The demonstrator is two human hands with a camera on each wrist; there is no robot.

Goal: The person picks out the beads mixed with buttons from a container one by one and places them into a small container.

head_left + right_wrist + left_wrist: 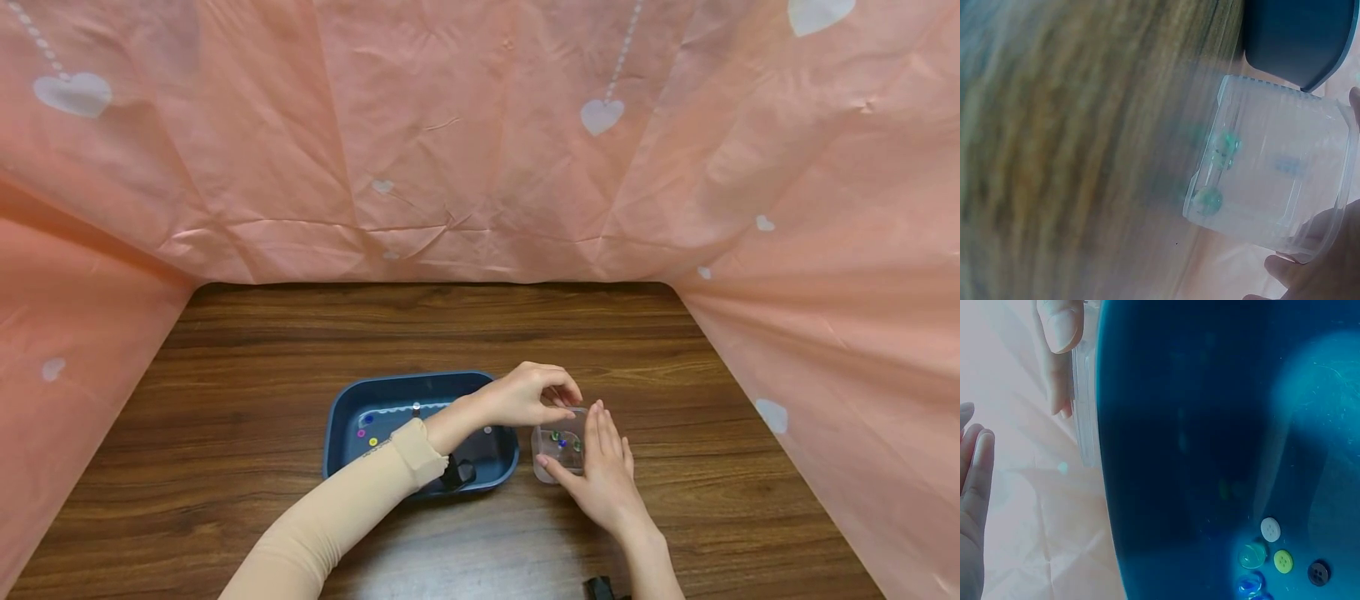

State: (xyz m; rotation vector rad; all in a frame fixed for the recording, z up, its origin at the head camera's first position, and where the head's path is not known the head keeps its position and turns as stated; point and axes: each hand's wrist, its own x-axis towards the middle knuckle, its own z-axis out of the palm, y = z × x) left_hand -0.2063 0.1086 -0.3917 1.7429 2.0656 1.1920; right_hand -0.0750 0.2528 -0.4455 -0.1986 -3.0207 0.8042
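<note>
A clear plastic container (544, 472) stands right of the blue basin (412, 377) in the head view. Through its wall show green marbles (1210, 200) and a blue marble (563, 443). My left hand (525, 396) reaches across the basin to the container's far rim, fingers bent, thumb apart from the fingertips; nothing shows between them. On the container's right side lies my right hand (606, 475), fingers straight, thumb at the near side. Inside the basin are a white button (1270, 529), a yellow button (1283, 562), a black button (1319, 573), a green marble (1252, 555) and blue marbles (1249, 584).
Both containers stand on a brown wood-grain table (262, 350). A pink curtain (465, 150) with white hearts surrounds the table at the back and sides. A black device (459, 473) hangs under the left wrist, over the basin's near rim.
</note>
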